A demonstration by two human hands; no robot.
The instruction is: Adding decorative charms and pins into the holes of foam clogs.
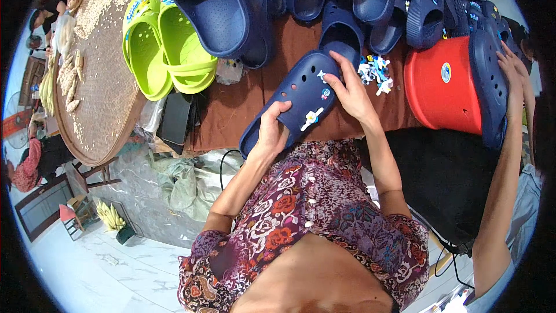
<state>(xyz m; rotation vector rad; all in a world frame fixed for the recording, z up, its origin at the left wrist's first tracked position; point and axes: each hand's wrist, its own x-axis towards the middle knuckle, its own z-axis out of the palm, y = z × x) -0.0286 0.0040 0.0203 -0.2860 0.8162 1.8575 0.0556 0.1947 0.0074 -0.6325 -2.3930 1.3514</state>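
A navy foam clog [301, 90] lies slantwise before me, toe to the far right. White and blue charms sit on its vented top, one of them a white figure [311, 119]. My left hand [273, 128] grips the clog near its opening, thumb on top. At the toe, my right hand [352, 94] holds on with thumb and fingers apart, the thumb beside a small charm [322, 75]. Just beyond that hand is a small pile of blue, white and yellow charms [376, 73].
Lime-green clogs [188, 61] stand at left beside a round woven tray [101, 113] with pale kernels. More navy clogs [217, 8] line the back of the brown cloth [231, 113]. At right, another person's hand [512, 72] holds a clog against a red bucket [434, 93].
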